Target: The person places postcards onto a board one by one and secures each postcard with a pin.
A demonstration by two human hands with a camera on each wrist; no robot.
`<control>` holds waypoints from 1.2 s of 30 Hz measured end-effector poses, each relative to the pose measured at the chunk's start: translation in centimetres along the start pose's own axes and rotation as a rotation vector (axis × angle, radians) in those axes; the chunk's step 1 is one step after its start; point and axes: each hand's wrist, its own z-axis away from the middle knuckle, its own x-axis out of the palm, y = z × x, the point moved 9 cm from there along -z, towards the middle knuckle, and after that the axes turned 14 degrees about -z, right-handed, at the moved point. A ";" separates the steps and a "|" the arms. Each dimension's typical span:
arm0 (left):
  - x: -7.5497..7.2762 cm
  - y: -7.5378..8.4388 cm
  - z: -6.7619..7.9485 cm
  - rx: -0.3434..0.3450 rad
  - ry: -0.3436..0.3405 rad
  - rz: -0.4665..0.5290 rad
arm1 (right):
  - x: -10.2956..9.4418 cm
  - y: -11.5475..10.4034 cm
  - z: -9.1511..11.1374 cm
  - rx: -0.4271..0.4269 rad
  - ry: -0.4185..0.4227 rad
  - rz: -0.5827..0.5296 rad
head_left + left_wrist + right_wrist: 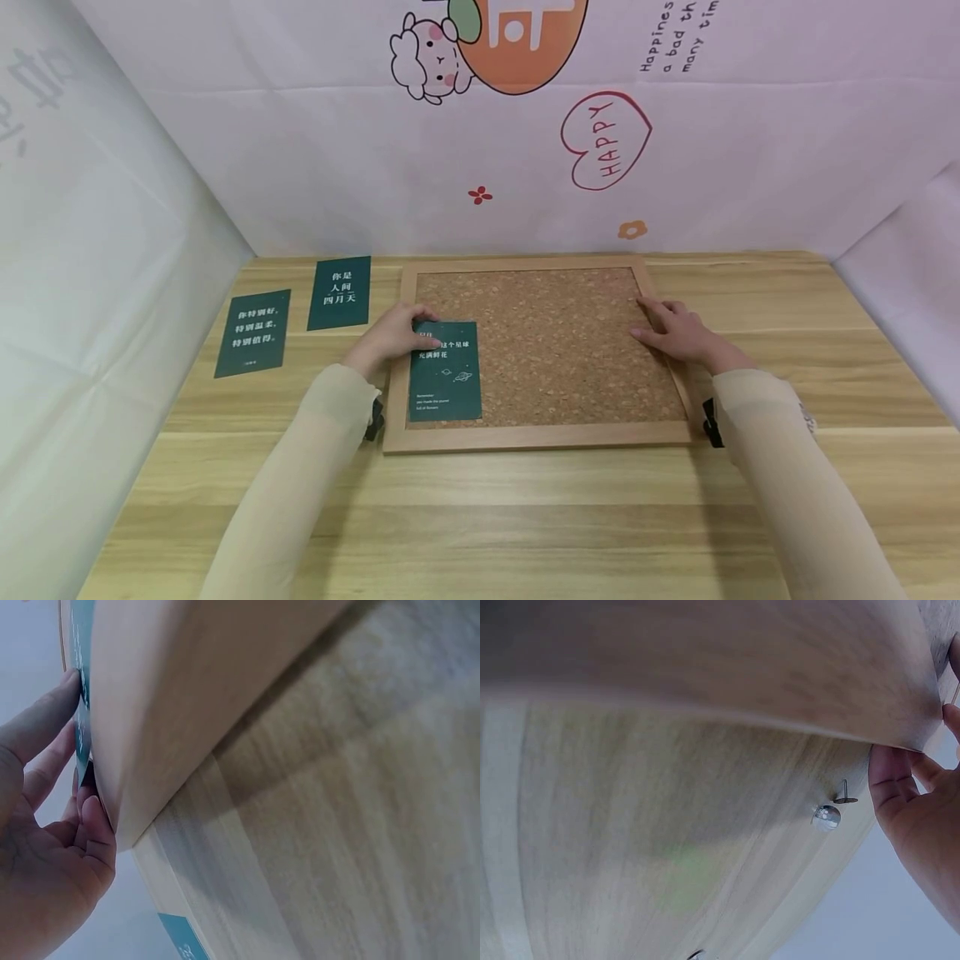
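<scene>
A cork board in a light wooden frame lies flat on the wooden table. Over its left part is a dark green card with white print and a small planet drawing. My left hand pinches this card near its upper left corner. The thumb is on the printed face and, in the left wrist view, other fingers sit behind the card beside the frame. At the board's right side my right hand grips the frame, thumb and forefinger on the cork, other fingers against the outer edge.
Two more green printed cards, one upper and one farther left, lie left of the board. Beside the board's right edge are small shiny thumbtacks. A white printed cloth rises behind the table and along both sides.
</scene>
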 end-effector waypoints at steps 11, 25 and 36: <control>0.1 -0.4 -0.2 0.000 -0.002 -0.003 | 0.1 -0.1 0.0 0.002 0.001 -0.001; -0.1 0.2 -0.3 0.030 -0.001 -0.033 | -0.3 0.4 -0.1 0.010 0.017 0.026; -0.2 -0.1 -0.3 -0.027 0.011 -0.077 | -0.2 0.4 -0.5 -0.003 0.029 0.050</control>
